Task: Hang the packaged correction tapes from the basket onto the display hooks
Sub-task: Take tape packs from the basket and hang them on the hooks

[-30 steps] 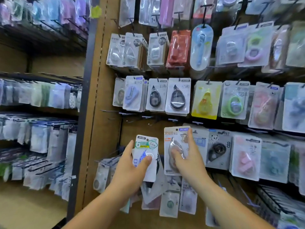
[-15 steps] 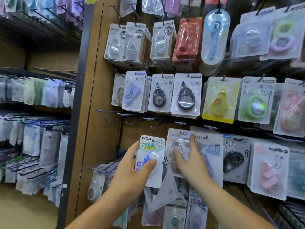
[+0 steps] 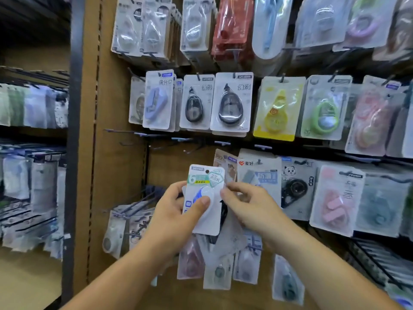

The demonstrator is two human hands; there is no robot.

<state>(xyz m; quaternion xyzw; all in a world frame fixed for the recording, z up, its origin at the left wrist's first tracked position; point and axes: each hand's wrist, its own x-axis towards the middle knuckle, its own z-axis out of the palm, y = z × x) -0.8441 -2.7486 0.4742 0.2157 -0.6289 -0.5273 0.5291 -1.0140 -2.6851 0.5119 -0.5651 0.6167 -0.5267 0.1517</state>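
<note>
My left hand (image 3: 176, 217) grips a white correction tape pack (image 3: 204, 189) with a green label and a blue tape, thumb pressed on its blister. More packs are fanned out behind it in the same hand. My right hand (image 3: 250, 206) pinches the right edge of that front pack. Just behind them, a pack (image 3: 225, 167) hangs on the lower row of the display. Bare display hooks (image 3: 178, 139) stick out above the hands. The basket is out of view.
Rows of packaged correction tapes (image 3: 231, 104) fill the wooden pegboard (image 3: 116, 175) above, right and below. A dark metal upright (image 3: 73, 130) borders it on the left. Beyond it, shelves carry bagged goods (image 3: 33, 180).
My right hand let go of the clear-tape pack, which now hangs on the lower row, and came left to the front pack in my left hand. The view moved closer to the display.
</note>
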